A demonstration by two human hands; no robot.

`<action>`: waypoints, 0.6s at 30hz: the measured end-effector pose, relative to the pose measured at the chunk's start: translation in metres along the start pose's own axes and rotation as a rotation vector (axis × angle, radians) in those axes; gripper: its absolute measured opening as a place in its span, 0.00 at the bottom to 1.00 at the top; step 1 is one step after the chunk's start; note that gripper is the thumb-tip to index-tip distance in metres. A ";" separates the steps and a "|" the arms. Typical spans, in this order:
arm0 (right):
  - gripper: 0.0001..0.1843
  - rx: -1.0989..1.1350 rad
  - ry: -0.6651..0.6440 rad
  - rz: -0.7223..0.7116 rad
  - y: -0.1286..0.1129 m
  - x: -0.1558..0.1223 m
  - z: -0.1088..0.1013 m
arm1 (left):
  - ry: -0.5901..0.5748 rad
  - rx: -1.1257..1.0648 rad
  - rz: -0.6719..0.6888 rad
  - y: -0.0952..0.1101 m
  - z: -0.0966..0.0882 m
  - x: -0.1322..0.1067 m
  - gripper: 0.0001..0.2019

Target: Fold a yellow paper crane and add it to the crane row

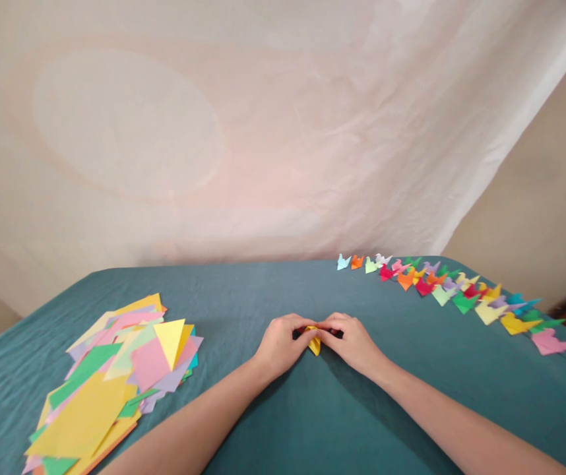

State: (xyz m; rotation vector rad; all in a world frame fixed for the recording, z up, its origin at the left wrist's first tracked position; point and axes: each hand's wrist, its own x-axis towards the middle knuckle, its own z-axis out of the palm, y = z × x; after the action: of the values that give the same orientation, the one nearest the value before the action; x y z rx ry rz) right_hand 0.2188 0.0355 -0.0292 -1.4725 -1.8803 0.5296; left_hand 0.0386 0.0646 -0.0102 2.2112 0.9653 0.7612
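Yellow paper (315,346) is mid-fold, I'd say: small, many-sided now, standing between my two hands just above or on the worktop (243,290), can't tell which. My left hand (285,340) pinches it from one side, thumb and fingertips closed in narrow; my right hand (348,338) does the same from the other, fingertips nearly meeting at the top edge. Step in hand looks like shaping or creasing a small fold; exact fold not readable, fingers cover most of the piece. Next move, my judgement: calls for a fine fingertip grip, one hand steadying the paper while the other works the crease, edges lined up, light pressure. Too hard a pull could tear or skew so small a piece. Left of my hands, a loose pile of sheets (85,415), mixed colours, overlapping, with one folded yellow sheet (170,340) standing partly open on top. Right, folded birds (466,302) in slanting rows along the worktop's edge, a pink bird (555,341) at the near end, a pale blue bird (343,262) at the far end. Plain pale cloth (273,132) hangs behind. Brands, labels, writing: none I can read, on sheets, birds or cloth.
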 end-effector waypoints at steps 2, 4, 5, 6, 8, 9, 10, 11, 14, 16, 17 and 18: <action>0.11 -0.004 0.000 -0.003 0.001 0.000 0.000 | 0.005 0.010 0.009 0.001 0.000 -0.001 0.11; 0.11 -0.010 0.000 -0.007 0.002 0.000 0.000 | 0.011 0.011 0.021 0.002 0.001 -0.001 0.12; 0.11 -0.015 -0.002 -0.009 0.002 0.000 0.000 | 0.011 0.011 0.030 0.002 0.001 -0.001 0.13; 0.11 -0.019 -0.004 -0.011 0.002 0.000 0.000 | 0.012 0.012 0.038 0.002 0.001 -0.001 0.13; 0.11 -0.024 -0.004 -0.016 0.001 0.000 -0.001 | 0.013 0.023 0.051 0.003 0.001 -0.001 0.14; 0.11 -0.026 -0.003 -0.019 0.000 0.000 -0.002 | 0.011 0.033 0.056 0.003 0.001 -0.002 0.14; 0.11 -0.028 -0.004 -0.022 0.000 -0.001 -0.002 | 0.010 0.046 0.061 0.003 0.001 -0.002 0.14; 0.11 -0.031 -0.003 -0.024 0.000 -0.001 -0.002 | 0.008 0.059 0.066 0.003 0.001 -0.002 0.14; 0.11 -0.037 -0.006 -0.028 0.001 -0.001 -0.002 | 0.002 0.100 0.085 0.003 0.001 -0.002 0.14; 0.11 -0.040 -0.001 -0.032 0.002 -0.001 -0.002 | 0.008 0.129 0.095 0.003 0.000 -0.002 0.14; 0.11 -0.042 0.001 -0.035 0.002 -0.001 -0.002 | 0.013 0.142 0.100 0.003 0.000 -0.002 0.14; 0.11 -0.044 0.003 -0.039 0.002 -0.001 -0.001 | 0.018 0.154 0.104 0.003 0.000 -0.002 0.14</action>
State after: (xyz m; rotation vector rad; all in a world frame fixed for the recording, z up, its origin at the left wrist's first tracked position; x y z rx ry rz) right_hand 0.2215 0.0352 -0.0300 -1.4610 -1.9254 0.4694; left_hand 0.0383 0.0613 -0.0090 2.4076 0.9517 0.7778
